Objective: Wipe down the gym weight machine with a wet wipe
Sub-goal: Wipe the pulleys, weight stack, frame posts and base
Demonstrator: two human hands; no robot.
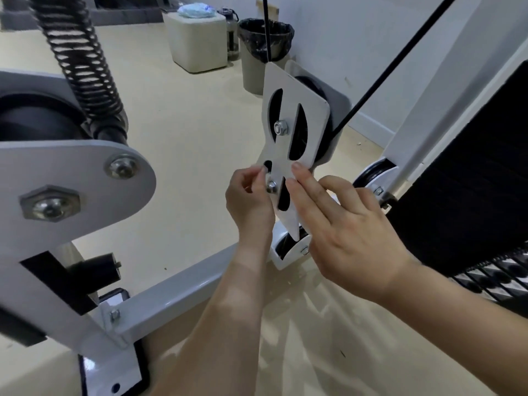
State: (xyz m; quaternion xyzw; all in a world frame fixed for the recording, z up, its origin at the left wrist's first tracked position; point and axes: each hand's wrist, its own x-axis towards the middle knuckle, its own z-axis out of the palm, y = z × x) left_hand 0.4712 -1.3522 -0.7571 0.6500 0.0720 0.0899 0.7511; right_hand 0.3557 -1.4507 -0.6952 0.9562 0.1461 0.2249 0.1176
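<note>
Our left hand [251, 201] curls thumb and forefinger in a pinch on the left edge of the white pulley plate [297, 110], low down beside its lower bolt [271, 186]. Our right hand [351, 232] lays straight fingers [305, 190] on the plate's right edge; whether a wet wipe lies under them we cannot tell. The plate hangs on a black cable [267, 30], left of the black weight stack [468, 181]. Far off stand a lined bin [257, 52] and a white cube stool [197, 41]
</note>
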